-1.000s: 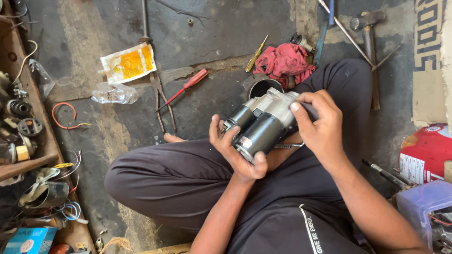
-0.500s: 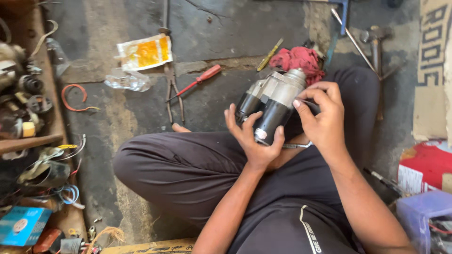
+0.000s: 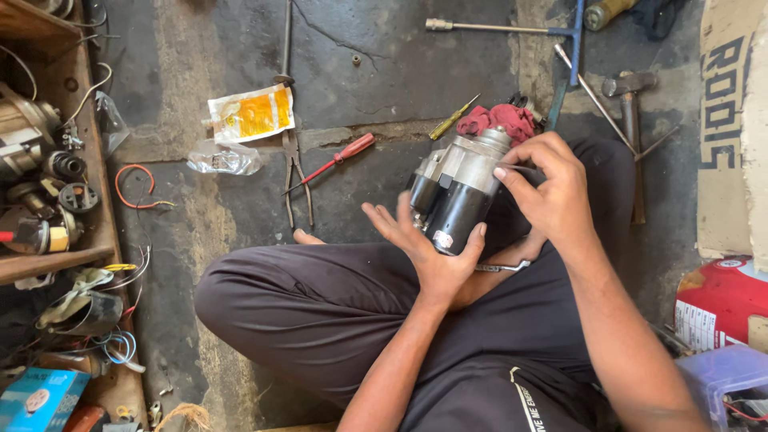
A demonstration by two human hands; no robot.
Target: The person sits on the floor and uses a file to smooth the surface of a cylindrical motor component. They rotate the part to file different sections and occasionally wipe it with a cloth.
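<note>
Right now I sit cross-legged on the concrete floor (image 3: 400,72) with a starter motor (image 3: 458,192) raised over my lap. My left hand (image 3: 428,252) cradles its black cylindrical end from beneath, fingers spread and curled up around it. My right hand (image 3: 548,192) wraps the silver housing from the side, fingers closed on it. Just behind the motor lies a red rag (image 3: 500,120); a red-handled screwdriver (image 3: 336,160) and pliers (image 3: 296,172) lie near, to my left.
</note>
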